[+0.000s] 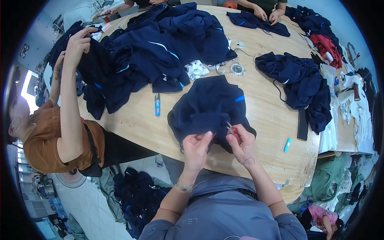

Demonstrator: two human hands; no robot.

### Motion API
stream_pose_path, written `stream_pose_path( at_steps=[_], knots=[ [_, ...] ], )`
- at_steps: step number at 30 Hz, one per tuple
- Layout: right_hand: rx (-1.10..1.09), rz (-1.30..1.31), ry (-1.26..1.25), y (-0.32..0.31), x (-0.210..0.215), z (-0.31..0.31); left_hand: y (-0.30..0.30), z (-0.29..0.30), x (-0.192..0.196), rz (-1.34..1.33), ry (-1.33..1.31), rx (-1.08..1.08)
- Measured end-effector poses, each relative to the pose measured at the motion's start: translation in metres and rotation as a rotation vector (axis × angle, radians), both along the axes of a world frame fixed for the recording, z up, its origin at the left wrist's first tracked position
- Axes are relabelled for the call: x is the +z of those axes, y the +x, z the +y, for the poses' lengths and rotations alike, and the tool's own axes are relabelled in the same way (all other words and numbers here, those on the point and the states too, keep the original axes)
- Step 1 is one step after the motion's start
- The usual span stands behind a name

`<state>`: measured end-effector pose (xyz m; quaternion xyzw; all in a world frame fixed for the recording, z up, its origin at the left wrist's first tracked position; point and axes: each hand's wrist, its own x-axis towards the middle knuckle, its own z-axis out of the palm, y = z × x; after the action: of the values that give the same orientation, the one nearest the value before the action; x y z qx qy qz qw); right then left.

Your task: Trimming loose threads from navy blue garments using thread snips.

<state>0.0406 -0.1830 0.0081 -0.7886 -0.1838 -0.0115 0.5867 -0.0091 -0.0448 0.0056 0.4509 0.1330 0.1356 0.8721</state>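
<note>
A navy blue garment (pixel 210 104) with a bright blue patch lies bunched on the table in front of me. My left hand (pixel 197 148) is closed in a pinch at its near edge; whether a thread is also between the fingertips is too small to tell. In my right hand (pixel 243 146) is a pair of thread snips (pixel 229 127), red at the grip, their metal tips pointing up and left over the cloth. The two hands are close together but apart.
Blue snips (pixel 157 106) lie left of the garment; a turquoise-and-white marker-like object (pixel 287 145) lies right. A large navy garment pile (pixel 160 44) fills the far left, with more navy garments (pixel 296 76) at right. A person in brown (pixel 68 136) stands left; another person's hands (pixel 268 17) work opposite.
</note>
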Motion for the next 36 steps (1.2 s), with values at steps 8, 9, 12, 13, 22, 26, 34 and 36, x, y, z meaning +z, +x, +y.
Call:
stream_pose_path(
  at_steps=[8,9,12,13,22,26,34,36],
  knots=[
    [0.033,-0.330,-0.314,0.006,-0.001,0.001,-0.003,0.004,0.000,0.015,0.032,-0.017],
    [0.033,-0.330,-0.313,0.006,-0.001,0.001,-0.003,0.003,0.001,0.015,0.032,-0.017],
    [0.028,-0.363,-0.315,0.007,0.000,0.002,-0.002,0.002,0.004,0.004,0.066,-0.007],
    [0.038,-0.369,-0.328,0.007,0.001,0.002,-0.002,0.001,0.003,-0.009,0.090,0.012],
    [0.031,-0.247,-0.226,0.008,-0.001,0.000,-0.003,0.005,0.003,-0.024,0.041,-0.048],
    [-0.001,-0.234,-0.004,0.012,-0.009,0.005,0.000,0.001,0.010,-0.041,-0.117,-0.063],
    [0.115,-0.334,0.155,0.012,-0.012,0.018,-0.004,0.008,0.000,-0.061,-0.096,-0.073],
    [0.119,-0.171,0.248,0.013,-0.011,0.015,0.000,0.004,0.007,0.000,-0.191,0.010]
  ],
)
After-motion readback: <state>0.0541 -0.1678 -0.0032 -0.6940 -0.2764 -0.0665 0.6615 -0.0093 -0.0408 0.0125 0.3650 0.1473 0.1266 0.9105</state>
